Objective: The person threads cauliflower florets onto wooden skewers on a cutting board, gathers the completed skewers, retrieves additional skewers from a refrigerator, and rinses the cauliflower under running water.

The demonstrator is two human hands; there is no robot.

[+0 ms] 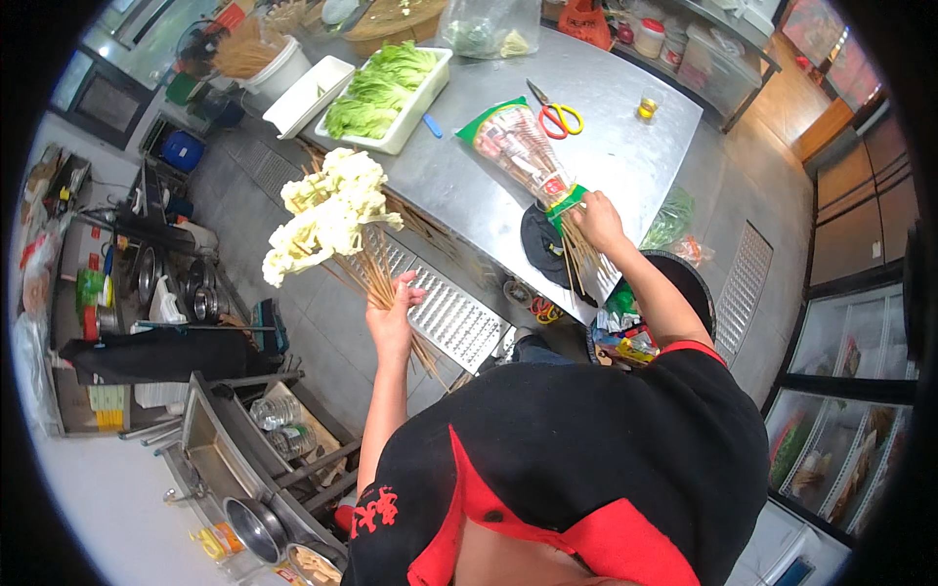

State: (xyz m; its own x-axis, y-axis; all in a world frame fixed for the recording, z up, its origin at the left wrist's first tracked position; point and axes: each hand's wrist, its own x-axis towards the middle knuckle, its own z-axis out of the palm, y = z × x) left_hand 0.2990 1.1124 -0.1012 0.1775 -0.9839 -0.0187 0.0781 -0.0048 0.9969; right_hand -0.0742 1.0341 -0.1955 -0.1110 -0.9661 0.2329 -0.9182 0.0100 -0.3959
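My left hand (392,315) grips a bundle of thin wooden skewers (366,271) by their lower part. Pale cauliflower florets (326,212) are threaded on the upper ends, held over the floor left of the steel table (469,183). At the table's near right, my right hand (597,223) closes around the narrow green-banded neck of a plastic packet of skewers (516,143). Bare skewer ends stick out below that hand. A black cap-like cloth item (542,245) lies under the packet's neck. Scissors with red and yellow handles (560,121) rest beside the packet.
A white tray of lettuce leaves (388,91), an empty-looking white tray (311,95) and a blue-handled tool (432,125) sit at the table's left. A small glass (648,104) stands far right. A black bin (623,337) full of packaging is by the near corner. Sink (220,454) lies left behind me.
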